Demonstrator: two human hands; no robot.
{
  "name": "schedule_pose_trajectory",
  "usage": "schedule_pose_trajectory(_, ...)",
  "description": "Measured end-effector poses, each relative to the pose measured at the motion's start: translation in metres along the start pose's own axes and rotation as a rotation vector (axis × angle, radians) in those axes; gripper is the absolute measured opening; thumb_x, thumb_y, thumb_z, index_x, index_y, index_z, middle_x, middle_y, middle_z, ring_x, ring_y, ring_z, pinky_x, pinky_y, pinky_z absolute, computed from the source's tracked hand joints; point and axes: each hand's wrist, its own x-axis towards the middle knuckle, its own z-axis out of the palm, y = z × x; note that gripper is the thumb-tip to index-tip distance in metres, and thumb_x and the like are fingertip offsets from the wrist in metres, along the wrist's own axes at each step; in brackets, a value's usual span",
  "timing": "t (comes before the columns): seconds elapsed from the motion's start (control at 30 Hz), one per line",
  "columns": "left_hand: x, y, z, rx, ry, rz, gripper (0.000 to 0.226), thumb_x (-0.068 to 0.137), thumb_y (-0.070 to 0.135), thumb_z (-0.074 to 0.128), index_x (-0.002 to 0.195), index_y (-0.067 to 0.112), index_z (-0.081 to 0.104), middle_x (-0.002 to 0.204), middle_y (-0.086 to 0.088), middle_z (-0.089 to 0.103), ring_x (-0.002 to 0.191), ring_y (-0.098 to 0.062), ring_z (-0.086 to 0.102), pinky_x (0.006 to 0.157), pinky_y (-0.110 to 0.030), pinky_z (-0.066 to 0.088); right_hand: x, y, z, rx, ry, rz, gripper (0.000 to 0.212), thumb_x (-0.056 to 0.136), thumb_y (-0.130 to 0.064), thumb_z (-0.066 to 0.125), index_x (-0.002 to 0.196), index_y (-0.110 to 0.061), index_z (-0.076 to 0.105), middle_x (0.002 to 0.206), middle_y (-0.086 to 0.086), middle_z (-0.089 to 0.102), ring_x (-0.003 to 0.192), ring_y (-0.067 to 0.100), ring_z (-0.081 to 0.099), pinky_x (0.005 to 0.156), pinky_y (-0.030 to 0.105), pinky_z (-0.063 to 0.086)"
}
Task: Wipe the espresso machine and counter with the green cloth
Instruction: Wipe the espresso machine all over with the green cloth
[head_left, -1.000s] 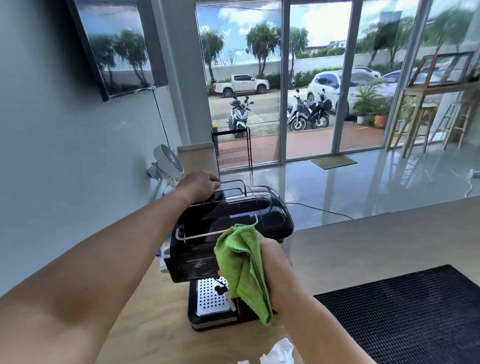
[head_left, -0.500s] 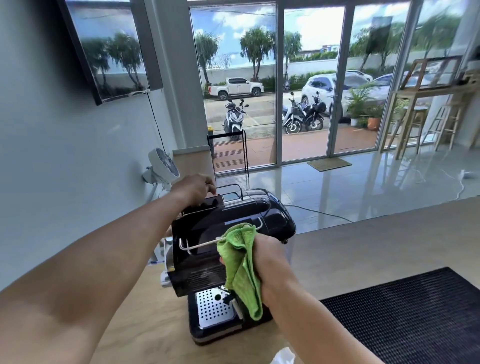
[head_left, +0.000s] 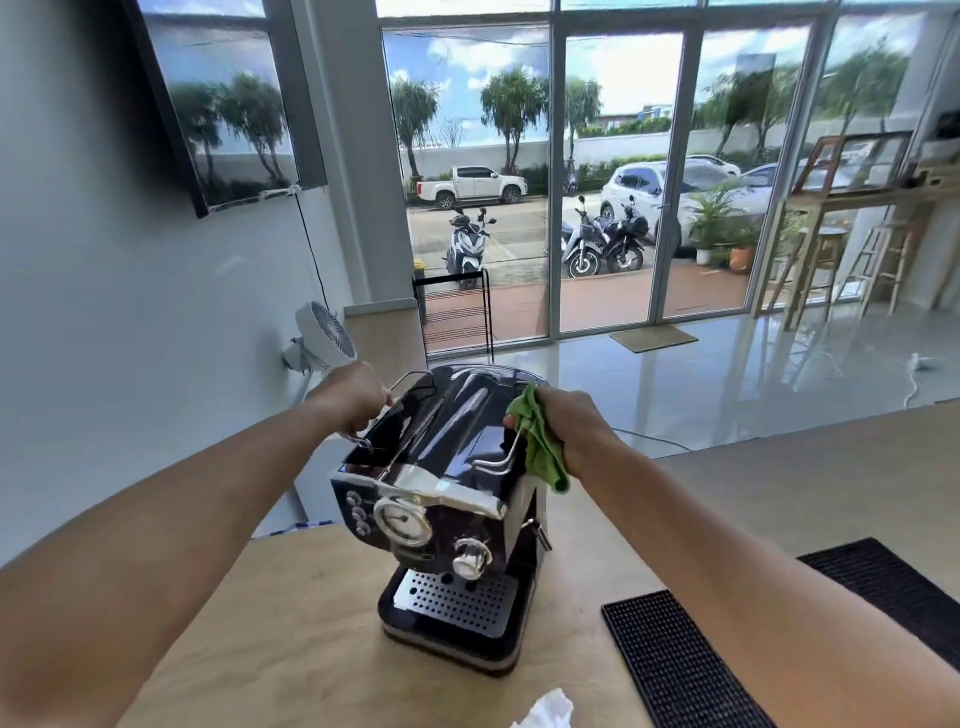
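**Both grips on the espresso machine (head_left: 447, 467), green cloth (head_left: 543, 452) at its top right edge**

Your left grip (head_left: 353, 397) is at the back left corner of the machine's top. Its fingers are curled round the chrome rail (head_left: 374, 423) there and hold it.

Your right grip (head_left: 571, 421) is closed on the green cloth, which is bunched in your fingers. The cloth lies against the top right edge of the black housing, just beside the right-hand rail. Its loose end hangs down the machine's right side.

The machine stands on the wooden tabletop (head_left: 311, 623) with its front turned towards you. You can see the round gauge (head_left: 402, 519), the chrome knob (head_left: 470, 558) and the perforated drip tray (head_left: 452, 603) below them.

A black ribbed mat (head_left: 675, 665) lies on the tabletop to the right of the machine, near it but not touching. A crumpled white tissue (head_left: 545, 712) sits at the near edge of the view, between the machine and the mat.

A small white fan (head_left: 324, 332) is fixed to the wall behind your left grip. Whether the machine's base sits quite flat on the tabletop cannot be told from this angle.
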Motion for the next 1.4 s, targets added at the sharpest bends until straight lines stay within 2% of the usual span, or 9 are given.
schedule_pose_trajectory(0.1, -0.006, 0.001, 0.0, -0.13, -0.031, -0.084, 0.007, 0.088, 0.003, 0.053, 0.088, 0.004, 0.059, 0.056, -0.014, 0.047, 0.031, -0.017, 0.041, 0.046, -0.025, 0.043, 0.015, -0.01, 0.001, -0.07, 0.041, -0.021, 0.016, 0.095, -0.007, 0.054, 0.086, 0.003, 0.062, 0.068, 0.018, 0.062, 0.047, 0.022, 0.064, 0.058, 0.038, 0.059)
schedule_pose_trajectory(0.17, -0.013, 0.005, 0.001, -0.185, -0.074, -0.137, 0.013, 0.092, 0.004, 0.046, 0.096, 0.004, 0.059, 0.054, -0.01, 0.044, 0.027, -0.017, 0.041, 0.041, -0.028, 0.046, 0.026, -0.015, 0.001, -0.126, 0.066, -0.041, 0.015, 0.094, -0.006, 0.054, 0.089, 0.005, 0.063, 0.068, 0.018, 0.062, 0.04, 0.017, 0.063, 0.041, 0.024, 0.05)
schedule_pose_trajectory(0.23, -0.021, 0.008, 0.002, -0.244, -0.146, -0.178, 0.022, 0.095, 0.007, 0.039, 0.103, 0.003, 0.059, 0.058, -0.008, 0.045, 0.027, -0.014, 0.044, 0.036, -0.028, 0.047, 0.035, -0.019, 0.001, -0.166, 0.064, -0.047, 0.014, 0.095, -0.006, 0.054, 0.092, 0.004, 0.062, 0.069, 0.018, 0.063, 0.039, 0.016, 0.062, 0.036, 0.02, 0.045)
schedule_pose_trajectory(0.4, -0.038, 0.016, 0.004, -0.36, -0.182, -0.221, 0.028, 0.1, 0.007, 0.032, 0.078, 0.009, 0.049, 0.06, -0.005, 0.047, 0.029, -0.01, 0.051, 0.033, -0.027, 0.05, 0.054, -0.025, -0.001, -0.2, 0.029, -0.045, 0.012, 0.094, -0.006, 0.055, 0.091, 0.004, 0.061, 0.072, 0.019, 0.065, 0.044, 0.019, 0.063, 0.043, 0.025, 0.052)
schedule_pose_trajectory(0.77, -0.049, 0.019, 0.004, -0.466, -0.185, -0.284, 0.033, 0.103, 0.015, 0.04, 0.072, 0.007, 0.051, 0.038, 0.0, 0.051, 0.033, -0.01, 0.058, 0.04, -0.031, 0.055, 0.063, -0.029, -0.001, -0.224, -0.028, -0.006, 0.014, 0.096, -0.01, 0.054, 0.089, 0.001, 0.06, 0.072, 0.017, 0.065, 0.043, 0.017, 0.062, 0.041, 0.023, 0.05)
schedule_pose_trajectory(1.0, -0.054, 0.02, 0.003, -0.435, -0.194, -0.3, 0.033, 0.103, 0.02, 0.04, 0.074, 0.01, 0.052, 0.054, -0.001, 0.056, 0.034, -0.008, 0.058, 0.041, -0.024, 0.053, 0.048, -0.036, -0.009, -0.321, -0.132, 0.043, 0.015, 0.098, -0.011, 0.046, 0.089, -0.002, 0.054, 0.047, 0.008, 0.061, 0.031, 0.012, 0.055, 0.034, 0.013, 0.039)
schedule_pose_trajectory(1.07, -0.056, 0.02, 0.002, -0.43, -0.194, -0.305, 0.033, 0.103, 0.022, 0.041, 0.074, 0.01, 0.053, 0.048, 0.0, 0.058, 0.037, -0.009, 0.059, 0.042, -0.023, 0.052, 0.044, -0.034, -0.013, -0.301, -0.156, 0.072, 0.017, 0.099, -0.018, 0.052, 0.09, -0.004, 0.056, 0.049, 0.008, 0.063, 0.034, 0.014, 0.057, 0.036, 0.016, 0.043)
schedule_pose_trajectory(1.2, -0.061, 0.02, 0.003, -0.434, -0.193, -0.293, 0.033, 0.103, 0.024, 0.041, 0.077, 0.008, 0.055, 0.066, -0.004, 0.058, 0.056, -0.013, 0.058, 0.042, -0.022, 0.051, 0.04, -0.031, -0.017, -0.342, -0.146, 0.087, 0.019, 0.094, -0.022, 0.063, 0.086, -0.005, 0.062, 0.053, 0.005, 0.066, 0.037, 0.013, 0.059, 0.038, 0.016, 0.044)
schedule_pose_trajectory(1.4, -0.07, 0.018, 0.004, -0.454, -0.181, -0.284, 0.034, 0.102, 0.024, 0.043, 0.076, 0.006, 0.055, 0.069, -0.006, 0.057, 0.059, -0.015, 0.056, 0.038, -0.02, 0.05, 0.029, -0.029, -0.017, -0.423, -0.101, 0.102, 0.017, 0.09, -0.02, 0.066, 0.083, -0.004, 0.065, 0.067, 0.009, 0.065, 0.04, 0.017, 0.062, 0.039, 0.02, 0.047)
